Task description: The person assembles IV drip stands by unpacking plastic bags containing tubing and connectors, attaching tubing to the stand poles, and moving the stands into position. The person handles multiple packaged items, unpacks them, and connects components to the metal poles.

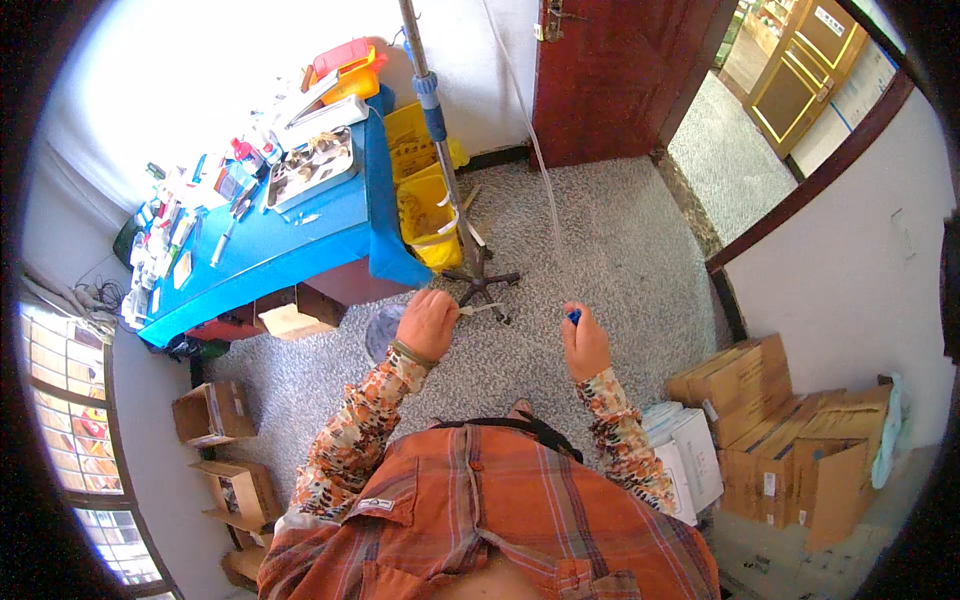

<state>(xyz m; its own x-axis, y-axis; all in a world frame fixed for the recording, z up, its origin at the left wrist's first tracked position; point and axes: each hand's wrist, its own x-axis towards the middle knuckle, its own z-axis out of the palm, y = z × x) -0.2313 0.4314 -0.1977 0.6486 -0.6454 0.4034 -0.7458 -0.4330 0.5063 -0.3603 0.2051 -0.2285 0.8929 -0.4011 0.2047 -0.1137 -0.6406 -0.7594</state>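
My left hand (pixel 427 322) is closed around the end of a thin clear tube with a small white fitting (pixel 478 309) sticking out to the right. My right hand (pixel 585 343) pinches a small blue clamp (pixel 574 316) on the same clear tubing (pixel 545 170), which runs up toward the top of the view. Both hands are held out in front of my chest, above the speckled grey floor. A metal drip stand (pixel 440 130) with a wheeled base (pixel 480 280) rises just beyond my left hand.
A blue-covered table (pixel 300 235) at the left carries a steel tray (pixel 312 165), a red and yellow box (pixel 347 68) and several small packages. Yellow bins (pixel 425 200) stand beside it. Cardboard boxes (pixel 790 440) are stacked at the right, others (pixel 215 412) at the left. A brown door (pixel 620 75) stands open.
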